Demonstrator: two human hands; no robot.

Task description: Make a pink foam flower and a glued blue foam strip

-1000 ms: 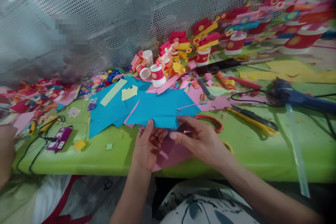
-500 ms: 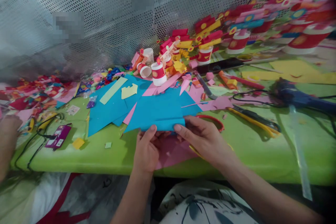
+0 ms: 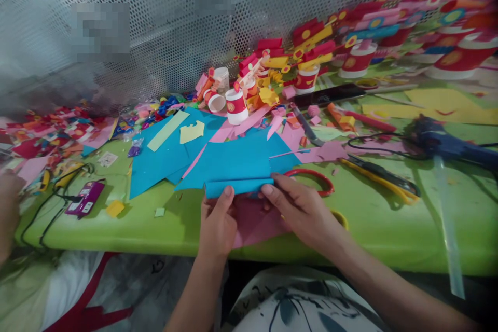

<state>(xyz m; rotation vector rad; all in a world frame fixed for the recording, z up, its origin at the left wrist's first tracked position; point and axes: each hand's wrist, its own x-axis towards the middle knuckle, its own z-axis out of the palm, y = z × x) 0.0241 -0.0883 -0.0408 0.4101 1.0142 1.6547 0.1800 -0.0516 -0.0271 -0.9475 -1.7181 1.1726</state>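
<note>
A blue foam sheet lies on the green table, its near edge rolled into a tube. My left hand pinches the left end of that roll with thumb and fingers. At the roll's right end my right hand presses its fingertips on the curl. A pink sheet lies under both hands at the table's front edge. Red-handled scissors rest just behind my right hand.
More blue sheets spread to the left. Red-and-white paper cups and coloured scraps crowd the back by the perforated metal screen. A blue glue gun and yellow-handled cutter lie right. Another person's hand shows at far left.
The blue sheet's near edge has been curled over into a tighter roll. Both hands shifted slightly away from me along with it.
</note>
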